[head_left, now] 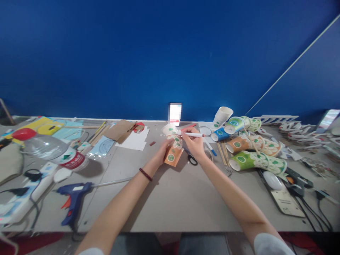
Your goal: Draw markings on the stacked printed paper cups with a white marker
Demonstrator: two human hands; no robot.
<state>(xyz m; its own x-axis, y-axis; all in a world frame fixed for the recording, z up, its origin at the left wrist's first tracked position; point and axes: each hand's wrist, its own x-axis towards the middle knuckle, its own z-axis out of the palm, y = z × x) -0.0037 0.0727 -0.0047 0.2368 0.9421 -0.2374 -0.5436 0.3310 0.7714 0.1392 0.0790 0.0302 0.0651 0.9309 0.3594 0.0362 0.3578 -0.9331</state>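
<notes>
**Blue wall, grey bench, that's basically the room**

So the blue wall (127, 53) takes up pretty much the whole top half, plain and deeply saturated. It's a bit brighter around the middle and gets really dark in the upper right corner. Over on the right a thin pale strip (294, 63) cuts down it at a slant, with another blue panel (316, 76) on the far side.

The bench (159, 209) is a flat grey top pushed up close to the wall, front edge running right across the bottom. There's a thin seam on the left part of it. Light's pretty soft, with blurry shadows on the grey. Below the edge there's some dark red stuff (34, 243) at lower left, too blurred to make out.
</notes>
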